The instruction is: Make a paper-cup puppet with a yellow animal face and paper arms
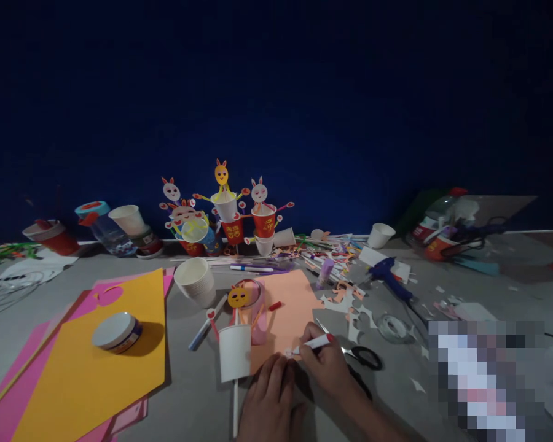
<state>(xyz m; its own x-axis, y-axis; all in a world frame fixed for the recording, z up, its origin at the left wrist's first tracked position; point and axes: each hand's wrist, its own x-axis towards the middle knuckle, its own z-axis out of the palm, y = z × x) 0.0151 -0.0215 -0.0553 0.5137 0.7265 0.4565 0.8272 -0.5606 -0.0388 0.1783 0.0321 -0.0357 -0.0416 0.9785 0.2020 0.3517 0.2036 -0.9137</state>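
Note:
My right hand (326, 365) is closed around a white marker (316, 344) with a red end, its tip on the lower edge of the peach paper sheet (289, 301). Small marks show near the tip. My left hand (270, 396) lies flat with fingers stretched out over the sheet's bottom edge. A red marker cap (275, 306) rests on the sheet. Left of it stands a white paper cup puppet (235, 356) on a straw, with a yellow rabbit face (238, 296). Scissors (367, 357) lie partly hidden behind my right hand.
Yellow card (133, 301) with a round lidded jar (117, 331) lies left. Stacked cups (196, 279) and finished rabbit puppets (223, 202) stand behind. To the right are paper scraps (345, 307), a tape roll (393, 328) and a blue glue gun (389, 276) with its cord.

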